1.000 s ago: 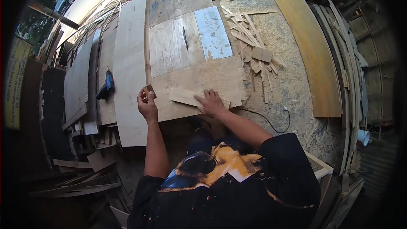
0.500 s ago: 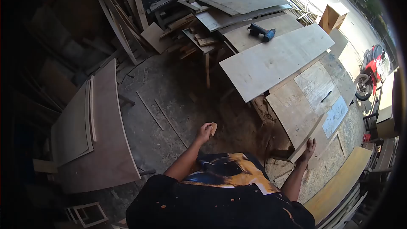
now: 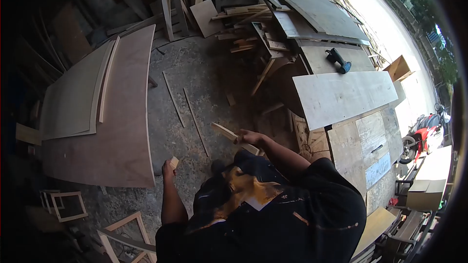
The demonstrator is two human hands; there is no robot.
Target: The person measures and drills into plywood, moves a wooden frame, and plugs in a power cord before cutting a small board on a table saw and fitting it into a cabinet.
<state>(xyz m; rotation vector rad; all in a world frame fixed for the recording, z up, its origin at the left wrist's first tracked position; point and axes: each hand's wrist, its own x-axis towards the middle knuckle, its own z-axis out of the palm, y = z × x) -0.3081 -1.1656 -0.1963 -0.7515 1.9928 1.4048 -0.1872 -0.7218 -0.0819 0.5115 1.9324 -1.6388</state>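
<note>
My left hand (image 3: pixel 168 170) is closed around a small light wooden block (image 3: pixel 174 162), whose end sticks out past the fingers above the concrete floor. In front of my body, my right hand (image 3: pixel 249 138) grips a short pale wooden board (image 3: pixel 224 131). One end of the board points away to the left, and the other shows below my wrist. My fingers cover its middle. The two pieces are apart from each other.
At left stands a table with a large plywood sheet (image 3: pixel 124 112). Wooden frames (image 3: pixel 68 205) lie lower left. Two thin strips (image 3: pixel 195 122) are on the floor. To the right, a workbench (image 3: pixel 346 152) carries a white-faced panel (image 3: pixel 343 95) and a cordless drill (image 3: pixel 339 61).
My body and view have turned left, away from the workbench. My right hand has lifted the board off the bench and brought it before me. The left hand still holds its block.
</note>
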